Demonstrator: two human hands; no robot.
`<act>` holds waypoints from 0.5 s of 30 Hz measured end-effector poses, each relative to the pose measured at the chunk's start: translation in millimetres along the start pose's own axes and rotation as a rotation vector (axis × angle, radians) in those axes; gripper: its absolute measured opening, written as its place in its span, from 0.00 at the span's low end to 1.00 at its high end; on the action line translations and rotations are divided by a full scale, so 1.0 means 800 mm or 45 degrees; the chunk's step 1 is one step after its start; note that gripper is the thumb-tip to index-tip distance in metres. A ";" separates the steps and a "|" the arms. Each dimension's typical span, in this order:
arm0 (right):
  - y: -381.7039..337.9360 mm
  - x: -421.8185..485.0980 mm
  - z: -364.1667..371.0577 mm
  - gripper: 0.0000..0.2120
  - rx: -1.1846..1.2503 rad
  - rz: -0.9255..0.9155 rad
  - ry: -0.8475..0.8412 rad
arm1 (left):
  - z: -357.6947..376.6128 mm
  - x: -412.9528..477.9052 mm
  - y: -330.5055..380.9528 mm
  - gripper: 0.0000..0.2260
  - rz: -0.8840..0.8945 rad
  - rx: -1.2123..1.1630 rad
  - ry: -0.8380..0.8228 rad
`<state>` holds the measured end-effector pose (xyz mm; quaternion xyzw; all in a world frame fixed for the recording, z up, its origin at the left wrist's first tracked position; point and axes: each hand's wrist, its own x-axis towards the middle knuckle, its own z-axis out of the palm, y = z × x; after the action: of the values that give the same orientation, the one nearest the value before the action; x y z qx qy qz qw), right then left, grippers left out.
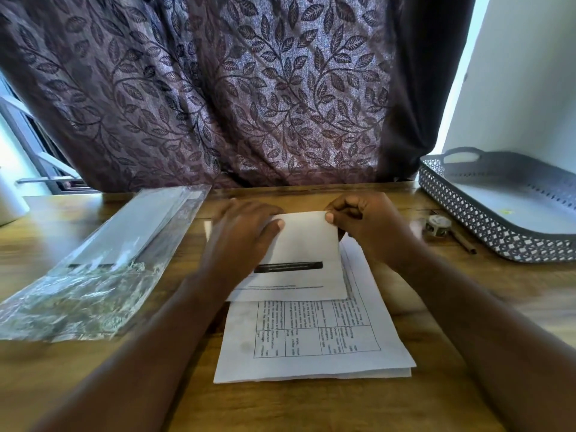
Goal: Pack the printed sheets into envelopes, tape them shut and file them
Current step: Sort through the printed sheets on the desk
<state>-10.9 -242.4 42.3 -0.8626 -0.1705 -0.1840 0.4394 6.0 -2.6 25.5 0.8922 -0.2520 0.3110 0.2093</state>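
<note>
A folded printed sheet [304,247] with a black bar across it lies over a stack of printed sheets [314,335] at the middle of the wooden table [442,310]. My left hand [241,235] presses flat on the folded sheet's left part, thumb on top. My right hand [364,222] pinches its upper right corner between thumb and fingers. A clear plastic pack of envelopes [103,260] lies to the left. A roll of tape [438,225] sits to the right of my right hand.
A grey perforated tray [486,226] with a handle stands at the right edge of the table. A dark pen [464,243] lies beside the tape. A leaf-patterned curtain [249,88] hangs behind the table. A white object [9,204] stands far left.
</note>
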 end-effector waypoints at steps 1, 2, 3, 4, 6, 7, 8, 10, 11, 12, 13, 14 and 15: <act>-0.004 -0.001 0.006 0.03 -0.016 -0.047 0.001 | 0.002 0.002 0.010 0.13 0.048 -0.022 -0.035; -0.008 -0.003 0.011 0.02 -0.038 -0.094 0.011 | 0.003 0.003 0.019 0.13 0.079 -0.056 -0.062; -0.011 -0.005 0.016 0.02 -0.062 -0.141 0.019 | 0.004 0.004 0.025 0.12 0.098 -0.097 -0.072; -0.012 -0.006 0.019 0.02 -0.084 -0.179 0.029 | 0.004 0.005 0.029 0.11 0.110 -0.131 -0.065; -0.013 -0.007 0.021 0.02 -0.116 -0.212 0.047 | 0.003 0.006 0.029 0.10 0.118 -0.132 -0.030; -0.012 -0.007 0.021 0.02 -0.125 -0.215 0.064 | 0.003 0.005 0.027 0.10 0.117 -0.112 -0.016; -0.009 -0.006 0.020 0.02 -0.126 -0.211 0.092 | 0.002 0.004 0.025 0.10 0.108 -0.094 0.000; -0.003 -0.005 0.015 0.02 -0.113 -0.176 0.155 | -0.001 0.003 0.021 0.09 0.074 -0.080 0.041; 0.001 -0.004 0.012 0.02 -0.112 -0.154 0.176 | -0.003 0.003 0.018 0.08 0.060 -0.078 0.064; 0.005 -0.003 0.009 0.02 -0.117 -0.126 0.188 | -0.005 0.003 0.016 0.08 0.050 -0.066 0.092; 0.010 -0.002 0.005 0.02 -0.116 -0.092 0.197 | -0.007 0.003 0.014 0.07 0.041 -0.037 0.123; 0.015 0.000 0.002 0.02 -0.104 -0.052 0.210 | -0.008 0.002 0.012 0.07 0.034 -0.001 0.151; 0.020 0.000 -0.001 0.03 -0.083 -0.014 0.226 | -0.010 0.002 0.009 0.07 0.026 0.028 0.166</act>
<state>-3.6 -252.2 32.0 -0.8557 -0.1294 -0.2676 0.4236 -0.7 -4.9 33.9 0.8695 -0.2437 0.3735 0.2122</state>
